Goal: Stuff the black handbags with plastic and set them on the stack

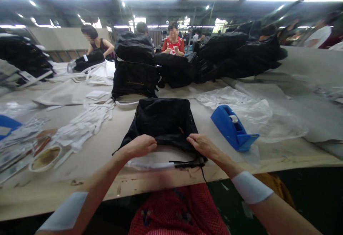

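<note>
A black fabric bag (164, 115) lies on the table in front of me, its near edge raised between my two hands. My left hand (142, 145) is closed on that edge at the left. At the right, my right hand (199, 144) pinches the same edge near the corner. Under the near side of the bag, a white sheet (152, 164) and a black strap (186, 164) show at the table's front. The fingertips of both hands are partly hidden by the cloth.
A blue tape dispenser (232, 129) stands right of the bag, before clear plastic sheets (249, 110). On the left lie white strips (83, 124) and a round dish (46, 159). Stacked black bags (135, 74) stand beyond. Co-workers (174, 45) are across the table.
</note>
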`<state>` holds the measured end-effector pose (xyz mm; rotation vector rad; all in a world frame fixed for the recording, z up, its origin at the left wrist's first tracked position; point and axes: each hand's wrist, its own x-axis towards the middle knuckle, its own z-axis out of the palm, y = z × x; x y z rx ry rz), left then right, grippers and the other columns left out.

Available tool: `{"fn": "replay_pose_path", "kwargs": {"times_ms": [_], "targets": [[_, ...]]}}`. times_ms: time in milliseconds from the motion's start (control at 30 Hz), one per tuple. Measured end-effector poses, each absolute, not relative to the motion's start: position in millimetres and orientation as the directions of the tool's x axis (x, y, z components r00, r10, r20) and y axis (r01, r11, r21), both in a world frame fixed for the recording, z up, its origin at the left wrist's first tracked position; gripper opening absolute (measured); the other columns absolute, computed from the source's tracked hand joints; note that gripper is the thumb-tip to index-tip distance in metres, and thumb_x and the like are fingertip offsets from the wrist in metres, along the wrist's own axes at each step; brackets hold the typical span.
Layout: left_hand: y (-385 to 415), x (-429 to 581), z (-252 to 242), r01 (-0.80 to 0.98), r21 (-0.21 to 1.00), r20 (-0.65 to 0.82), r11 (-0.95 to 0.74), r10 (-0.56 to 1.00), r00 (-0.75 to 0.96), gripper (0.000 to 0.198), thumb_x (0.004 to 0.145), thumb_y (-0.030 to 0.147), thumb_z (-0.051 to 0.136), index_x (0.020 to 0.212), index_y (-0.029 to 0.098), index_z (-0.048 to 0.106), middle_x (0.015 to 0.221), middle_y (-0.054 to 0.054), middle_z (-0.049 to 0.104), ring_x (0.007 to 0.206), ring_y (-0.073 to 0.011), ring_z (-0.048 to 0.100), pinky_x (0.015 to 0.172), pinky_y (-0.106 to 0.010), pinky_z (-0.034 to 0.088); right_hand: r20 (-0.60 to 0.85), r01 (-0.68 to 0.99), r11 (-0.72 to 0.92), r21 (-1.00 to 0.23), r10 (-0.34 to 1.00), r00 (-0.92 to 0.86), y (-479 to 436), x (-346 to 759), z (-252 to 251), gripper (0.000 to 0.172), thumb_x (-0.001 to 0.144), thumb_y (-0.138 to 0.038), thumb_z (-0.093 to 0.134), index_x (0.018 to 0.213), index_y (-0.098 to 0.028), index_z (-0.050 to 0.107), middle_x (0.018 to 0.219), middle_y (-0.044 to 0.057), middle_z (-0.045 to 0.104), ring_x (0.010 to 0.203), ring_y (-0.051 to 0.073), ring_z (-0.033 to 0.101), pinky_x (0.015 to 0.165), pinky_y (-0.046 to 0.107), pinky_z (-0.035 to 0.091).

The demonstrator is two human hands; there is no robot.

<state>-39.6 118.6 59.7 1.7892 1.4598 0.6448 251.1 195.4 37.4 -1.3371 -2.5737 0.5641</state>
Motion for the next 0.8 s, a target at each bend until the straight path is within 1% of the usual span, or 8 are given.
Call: {"fn": "replay_pose_path", "kwargs": {"times_ms": [67, 167, 267, 400, 567, 633, 700, 800], "targets": [[143, -14, 66, 0.468, 0.881, -0.042, -0.070, 0.973, 0.226, 0.019, 0.081, 0.033, 0.061, 0.088, 0.020, 0.073, 0.094, -0.007, 0.073, 0.098, -0.0275, 0.065, 0.090, -0.034, 0.049, 0.012, 0.801, 0.463, -0.380, 0.868, -0.496, 206, 233, 44, 0.023, 0.099, -0.022, 0.045, 0.101, -0.015, 0.067, 0.098, 0.009, 0.070, 0.093, 0.020, 0.065, 0.082, 0.026, 0.045], [180, 27, 53, 0.146, 0.985, -0.115, 0.093, 0.982, 0.149, 0.017, 0.081, 0.022, 0.054, 0.087, 0.015, 0.069, 0.085, -0.007, 0.070, 0.081, -0.0198, 0.066, 0.074, -0.030, 0.052, 0.008, 0.904, 0.348, -0.249, 0.934, -0.357, 215, 207, 42, 0.022, 0.097, -0.029, 0.052, 0.110, -0.014, 0.063, 0.107, 0.014, 0.068, 0.100, 0.025, 0.065, 0.081, 0.030, 0.046], [200, 45, 26, -0.082, 0.968, -0.242, 0.238, 0.969, -0.042, 0.015, 0.074, 0.006, 0.049, 0.077, 0.013, 0.062, 0.071, -0.005, 0.065, 0.066, -0.0132, 0.064, 0.065, -0.024, 0.052, -0.019, 0.957, 0.235, -0.168, 0.970, -0.241, 218, 191, 33, 0.026, 0.095, -0.036, 0.055, 0.108, -0.015, 0.061, 0.104, 0.014, 0.068, 0.096, 0.027, 0.066, 0.075, 0.031, 0.047], [200, 41, 2, -0.204, 0.954, -0.242, 0.219, 0.966, -0.095, 0.021, 0.072, 0.000, 0.044, 0.078, 0.013, 0.059, 0.072, -0.004, 0.065, 0.062, -0.0126, 0.065, 0.060, -0.023, 0.054, -0.060, 0.940, 0.287, -0.185, 0.951, -0.302, 226, 195, 28, 0.017, 0.096, -0.028, 0.052, 0.097, -0.017, 0.064, 0.103, 0.011, 0.069, 0.097, 0.024, 0.066, 0.075, 0.028, 0.044], [199, 40, 3, -0.130, 0.970, -0.221, 0.204, 0.967, -0.129, 0.007, 0.082, 0.010, 0.053, 0.079, 0.013, 0.059, 0.067, -0.002, 0.062, 0.059, -0.0126, 0.065, 0.055, -0.021, 0.055, 0.014, 0.881, 0.336, -0.333, 0.936, -0.352, 232, 203, 38, 0.018, 0.098, -0.023, 0.047, 0.094, -0.016, 0.063, 0.091, 0.007, 0.069, 0.084, 0.017, 0.064, 0.070, 0.025, 0.039], [205, 42, 10, -0.045, 0.947, -0.319, 0.317, 0.945, -0.070, 0.019, 0.091, 0.019, 0.049, 0.076, 0.012, 0.059, 0.066, -0.004, 0.063, 0.058, -0.0134, 0.066, 0.056, -0.022, 0.055, 0.080, 0.880, 0.345, -0.327, 0.938, -0.338, 230, 200, 43, 0.020, 0.099, -0.021, 0.045, 0.092, -0.017, 0.063, 0.090, 0.006, 0.068, 0.080, 0.016, 0.062, 0.068, 0.025, 0.036], [210, 43, 18, 0.082, 0.909, -0.412, 0.409, 0.911, 0.011, 0.034, 0.099, 0.026, 0.037, 0.077, 0.010, 0.059, 0.069, -0.008, 0.066, 0.060, -0.0151, 0.067, 0.060, -0.025, 0.057, 0.147, 0.899, 0.316, -0.304, 0.948, -0.283, 227, 198, 45, 0.022, 0.099, -0.021, 0.044, 0.092, -0.018, 0.064, 0.095, 0.005, 0.067, 0.084, 0.016, 0.061, 0.069, 0.025, 0.036], [215, 44, 27, 0.251, 0.871, -0.442, 0.423, 0.896, 0.025, 0.032, 0.099, 0.022, 0.033, 0.092, 0.009, 0.061, 0.074, -0.011, 0.068, 0.063, -0.0190, 0.069, 0.063, -0.031, 0.057, 0.205, 0.936, 0.153, -0.318, 0.975, -0.090, 225, 202, 38, 0.023, 0.100, -0.024, 0.045, 0.112, -0.017, 0.063, 0.113, 0.009, 0.063, 0.099, 0.020, 0.060, 0.077, 0.026, 0.039]]}}
